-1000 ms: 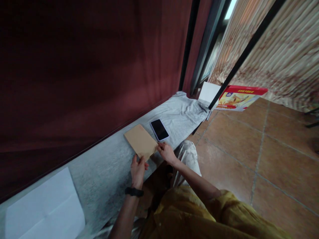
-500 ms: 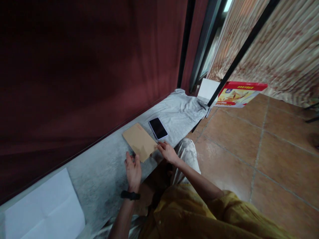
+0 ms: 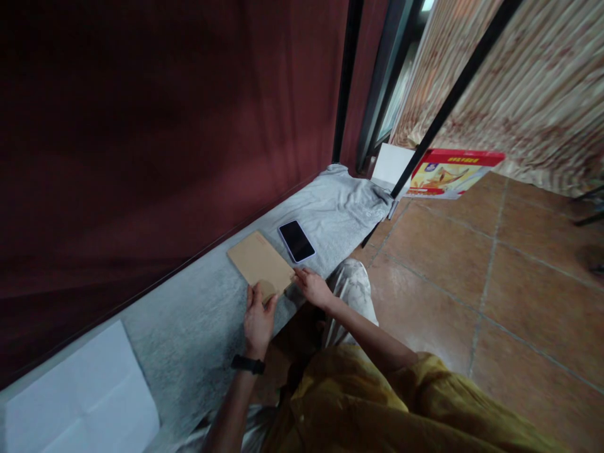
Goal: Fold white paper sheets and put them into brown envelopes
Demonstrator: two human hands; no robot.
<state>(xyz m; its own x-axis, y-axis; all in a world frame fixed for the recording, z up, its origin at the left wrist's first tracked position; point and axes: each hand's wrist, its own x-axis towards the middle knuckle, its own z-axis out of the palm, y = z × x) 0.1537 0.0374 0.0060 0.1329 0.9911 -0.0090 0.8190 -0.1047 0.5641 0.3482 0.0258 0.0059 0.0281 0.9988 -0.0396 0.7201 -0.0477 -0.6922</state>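
A flat brown envelope [image 3: 258, 261] lies on a grey cloth-covered ledge [image 3: 207, 314]. My left hand [image 3: 257, 318], with a black watch on its wrist, rests with fingers stretched flat on the envelope's near corner. My right hand [image 3: 312, 286] touches the envelope's right edge with its fingertips, fingers loosely extended. A phone [image 3: 296, 241] with a dark screen lies face up just beyond the envelope, to the right.
A white sheet of paper [image 3: 80, 396] lies on the ledge at the near left. A dark red curtain [image 3: 165, 126] hangs behind the ledge. A red and yellow box [image 3: 448, 173] and a white card [image 3: 391, 165] stand at the far end. Tiled floor [image 3: 495, 270] spreads to the right.
My left hand lifted off the envelope's near corner, drew back to the left, then came down flat on that corner again. My right hand stayed at the envelope's right edge.
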